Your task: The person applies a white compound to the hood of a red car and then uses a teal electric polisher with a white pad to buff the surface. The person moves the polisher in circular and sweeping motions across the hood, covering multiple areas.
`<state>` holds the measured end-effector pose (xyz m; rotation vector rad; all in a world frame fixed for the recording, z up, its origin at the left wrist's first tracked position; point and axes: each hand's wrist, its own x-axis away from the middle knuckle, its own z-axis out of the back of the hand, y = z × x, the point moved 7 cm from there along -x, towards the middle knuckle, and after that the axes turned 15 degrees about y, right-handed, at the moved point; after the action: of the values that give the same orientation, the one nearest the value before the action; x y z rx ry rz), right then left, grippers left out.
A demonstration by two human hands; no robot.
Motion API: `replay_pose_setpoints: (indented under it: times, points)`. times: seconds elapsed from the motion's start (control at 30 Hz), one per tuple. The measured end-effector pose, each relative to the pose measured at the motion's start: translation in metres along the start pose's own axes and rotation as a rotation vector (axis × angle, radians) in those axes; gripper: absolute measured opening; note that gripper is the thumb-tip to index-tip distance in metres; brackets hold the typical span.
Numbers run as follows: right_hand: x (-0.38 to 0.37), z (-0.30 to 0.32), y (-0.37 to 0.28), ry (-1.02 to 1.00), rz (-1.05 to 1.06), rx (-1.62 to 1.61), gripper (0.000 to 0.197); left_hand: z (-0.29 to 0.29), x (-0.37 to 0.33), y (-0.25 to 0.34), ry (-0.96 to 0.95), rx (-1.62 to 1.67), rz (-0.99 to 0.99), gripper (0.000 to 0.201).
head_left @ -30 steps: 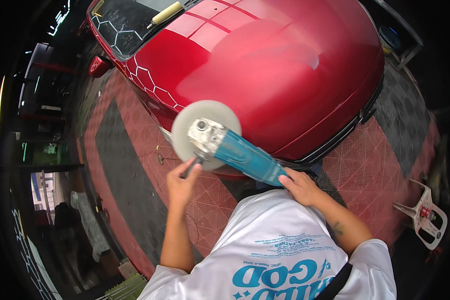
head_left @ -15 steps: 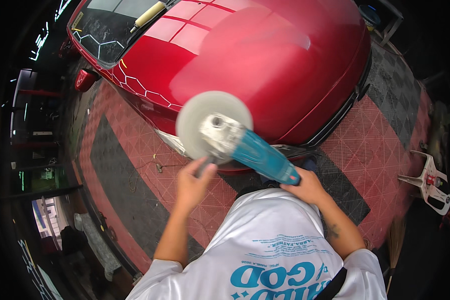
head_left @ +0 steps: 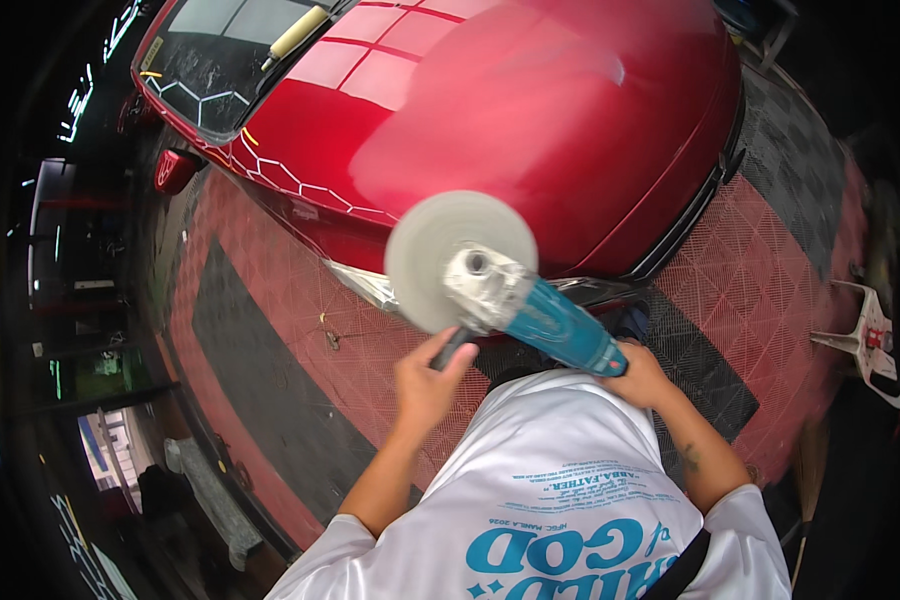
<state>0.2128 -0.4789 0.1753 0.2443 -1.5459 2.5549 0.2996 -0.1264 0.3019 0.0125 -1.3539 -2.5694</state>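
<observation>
Nearest to you, your white printed shirt [head_left: 560,500] is filling the lower frame, and both forearms are reaching out from it. Your left hand [head_left: 425,380] is wrapping closed around the dark side handle [head_left: 453,348] of the polisher [head_left: 530,305], fingers curled, thumb riding up along it. Your right hand [head_left: 642,375] is clamping the rear of the teal body, though how the fingers sit underneath I cannot tell. You are holding the machine up in front of you, its round pale pad [head_left: 460,258] hanging over the front edge of the red car [head_left: 530,120], just above the headlight corner, and whether the pad is actually touching paint I cannot tell from here. To my eye you are lining the pad up for a pass on the bonnet, not yet bearing down. The next move, I would judge, is calling for a flat pad face, even pressure from both grips, and care at that front lip. Further out, the red and black floor tiles [head_left: 270,330] are spreading under the car, and a white stand [head_left: 865,345] is sitting off to your right.
</observation>
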Motion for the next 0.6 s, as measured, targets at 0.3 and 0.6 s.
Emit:
replay_pose_setpoints:
  times: [0.3,0.6]
  points:
    - [-0.076,-0.041,-0.128,-0.126,-0.028,0.064,0.048,0.112,-0.096,0.013,0.147,-0.071,0.054,0.039]
    - [-0.015,0.001,0.051,0.068,-0.211,-0.1,0.048,-0.049,-0.001,0.014,-0.105,-0.071,-0.221,0.053]
